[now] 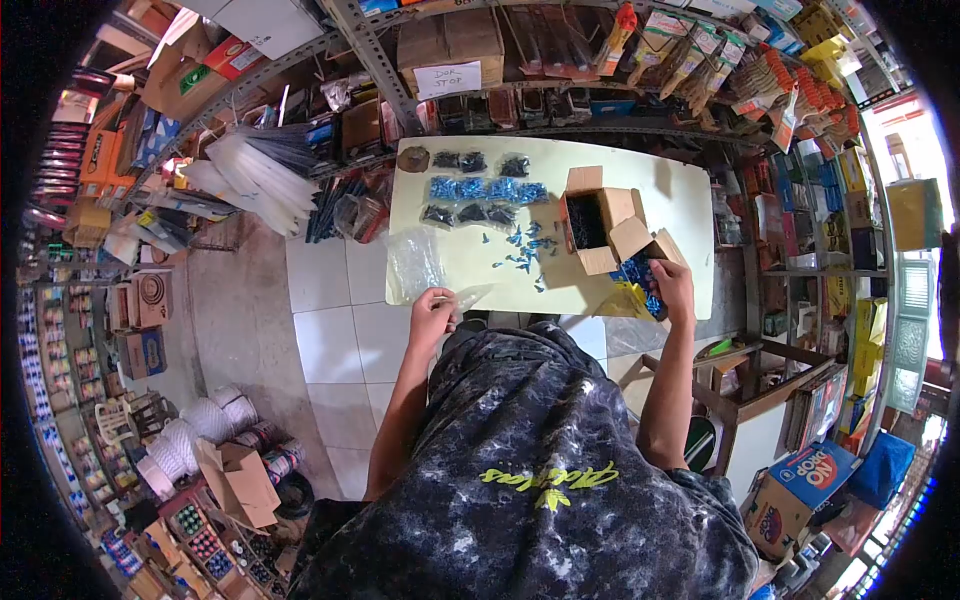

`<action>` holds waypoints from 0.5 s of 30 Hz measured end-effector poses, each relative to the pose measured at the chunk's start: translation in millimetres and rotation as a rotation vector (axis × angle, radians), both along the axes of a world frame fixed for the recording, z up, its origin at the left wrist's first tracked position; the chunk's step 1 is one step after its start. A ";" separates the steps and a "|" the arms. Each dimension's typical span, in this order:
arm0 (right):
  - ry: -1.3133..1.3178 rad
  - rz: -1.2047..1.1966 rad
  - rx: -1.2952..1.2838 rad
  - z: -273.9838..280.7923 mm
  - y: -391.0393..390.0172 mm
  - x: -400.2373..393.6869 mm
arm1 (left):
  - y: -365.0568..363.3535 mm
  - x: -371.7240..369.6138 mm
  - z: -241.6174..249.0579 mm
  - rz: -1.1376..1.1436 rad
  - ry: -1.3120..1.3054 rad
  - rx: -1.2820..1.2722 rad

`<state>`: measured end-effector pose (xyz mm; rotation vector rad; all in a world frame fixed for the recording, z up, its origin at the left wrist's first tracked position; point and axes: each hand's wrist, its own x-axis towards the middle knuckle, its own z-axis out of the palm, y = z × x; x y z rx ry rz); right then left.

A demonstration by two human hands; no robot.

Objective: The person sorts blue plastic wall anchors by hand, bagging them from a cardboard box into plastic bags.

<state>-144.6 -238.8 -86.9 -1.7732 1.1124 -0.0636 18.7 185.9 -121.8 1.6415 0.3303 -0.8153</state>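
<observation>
My left hand (434, 314) is closed on the edge of a clear plastic bag (416, 262) at the table's near left edge. On the right, my right hand (672, 284) reaches to an open box of blue pieces (634, 277); its fingertips are bent against them, and whether they grip any is hidden. Loose blue pieces (526, 247) lie scattered mid-table. Behind them sit rows of small clear packets, dark ones (470, 213) nearest, blue ones (487, 189) between, dark ones (473, 161) farthest. An open cardboard box (587, 220) holds dark pieces.
The pale table (640, 172) stands against loaded shelves. A brown roll (413, 159) lies at its far left corner. A wooden frame (745, 400) stands at the right. White rope coils (200, 430) and an open carton (240, 484) are on the floor at the left.
</observation>
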 end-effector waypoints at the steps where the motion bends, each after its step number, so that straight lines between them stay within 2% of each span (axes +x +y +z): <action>1: -0.022 -0.031 0.033 4.5 -0.3 -1.9 | 0.0 0.4 0.0 -0.001 -0.001 0.002; 7: -0.195 -0.178 0.334 3.4 -5.0 -18.8 | -3.9 2.5 3.2 -0.020 -0.006 -0.011; 11: -0.195 -0.240 0.344 12.4 -1.1 -21.4 | -2.7 3.8 5.0 -0.019 -0.004 -0.022; 15: -0.381 -0.261 0.528 23.4 10.1 -14.8 | 0.2 3.4 4.8 -0.026 -0.012 -0.010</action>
